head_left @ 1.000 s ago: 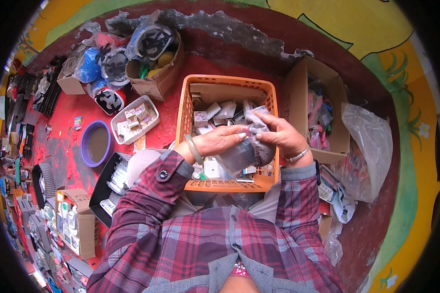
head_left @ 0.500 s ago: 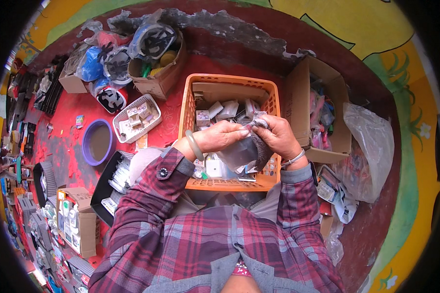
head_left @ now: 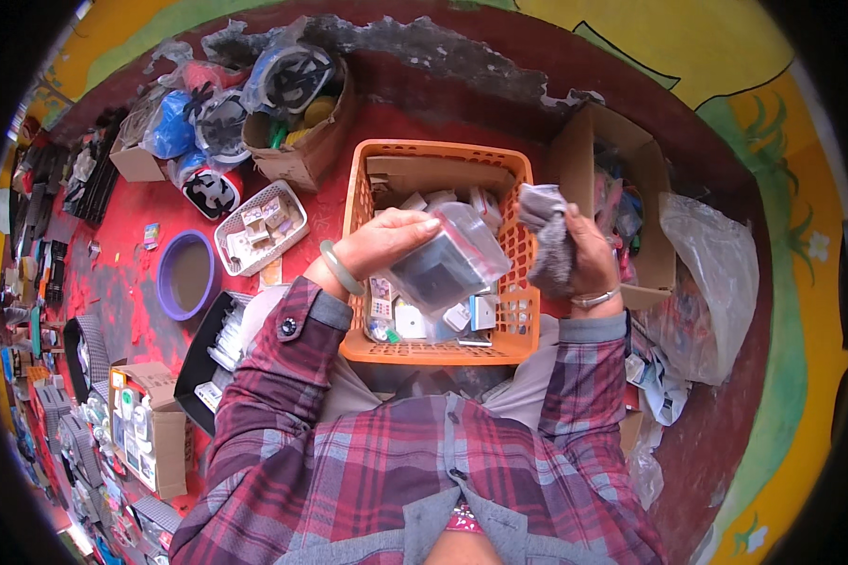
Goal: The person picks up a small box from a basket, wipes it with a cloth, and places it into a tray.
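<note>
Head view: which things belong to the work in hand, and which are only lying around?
In the work, it seems:
- clear bag with a dark flat item, in the left hand
- grey cloth, in the right hand
- orange basket, beneath the bag

Apparently just lying around:
- purple basin
- white basket
- black tray
- cardboard box, on the right

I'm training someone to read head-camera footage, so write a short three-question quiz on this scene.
1. What does the left hand hold above the orange basket?
2. True or false: the right hand holds a piece of grey cloth.
3. Fill in: the round tub on the red floor is ____ in colour.

Key: 1. A clear bag. 2. True. 3. Purple.
</note>
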The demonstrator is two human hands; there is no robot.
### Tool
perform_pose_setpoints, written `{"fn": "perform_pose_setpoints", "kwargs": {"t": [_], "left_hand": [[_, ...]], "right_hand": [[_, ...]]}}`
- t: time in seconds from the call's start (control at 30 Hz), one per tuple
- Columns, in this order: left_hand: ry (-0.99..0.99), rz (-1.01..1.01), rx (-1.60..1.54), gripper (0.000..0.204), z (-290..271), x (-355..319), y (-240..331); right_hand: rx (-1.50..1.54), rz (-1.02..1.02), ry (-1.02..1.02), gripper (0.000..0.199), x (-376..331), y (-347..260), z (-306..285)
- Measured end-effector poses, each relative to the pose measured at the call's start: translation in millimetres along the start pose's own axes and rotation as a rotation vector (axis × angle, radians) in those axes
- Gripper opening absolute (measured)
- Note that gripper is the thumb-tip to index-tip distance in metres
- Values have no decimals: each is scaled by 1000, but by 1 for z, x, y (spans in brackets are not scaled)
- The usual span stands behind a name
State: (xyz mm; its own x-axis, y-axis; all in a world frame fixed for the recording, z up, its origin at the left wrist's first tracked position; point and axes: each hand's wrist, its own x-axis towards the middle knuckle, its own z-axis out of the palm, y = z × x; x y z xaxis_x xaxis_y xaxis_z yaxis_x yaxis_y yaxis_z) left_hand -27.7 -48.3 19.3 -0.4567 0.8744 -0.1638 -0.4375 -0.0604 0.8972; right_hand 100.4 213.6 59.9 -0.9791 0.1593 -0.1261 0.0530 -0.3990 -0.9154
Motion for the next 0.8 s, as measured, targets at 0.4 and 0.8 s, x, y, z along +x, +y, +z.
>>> {"fn": "perform_pose_setpoints", "kwargs": {"t": [0.4, 0.8], "left_hand": [[-56, 28, 238, 29, 17, 11, -6], [142, 177, -105, 27, -12, -13, 27]], "right_hand": [[-514, 45, -274, 14, 19, 32, 29], [-99, -43, 110, 37, 1, -11, -8]]}}
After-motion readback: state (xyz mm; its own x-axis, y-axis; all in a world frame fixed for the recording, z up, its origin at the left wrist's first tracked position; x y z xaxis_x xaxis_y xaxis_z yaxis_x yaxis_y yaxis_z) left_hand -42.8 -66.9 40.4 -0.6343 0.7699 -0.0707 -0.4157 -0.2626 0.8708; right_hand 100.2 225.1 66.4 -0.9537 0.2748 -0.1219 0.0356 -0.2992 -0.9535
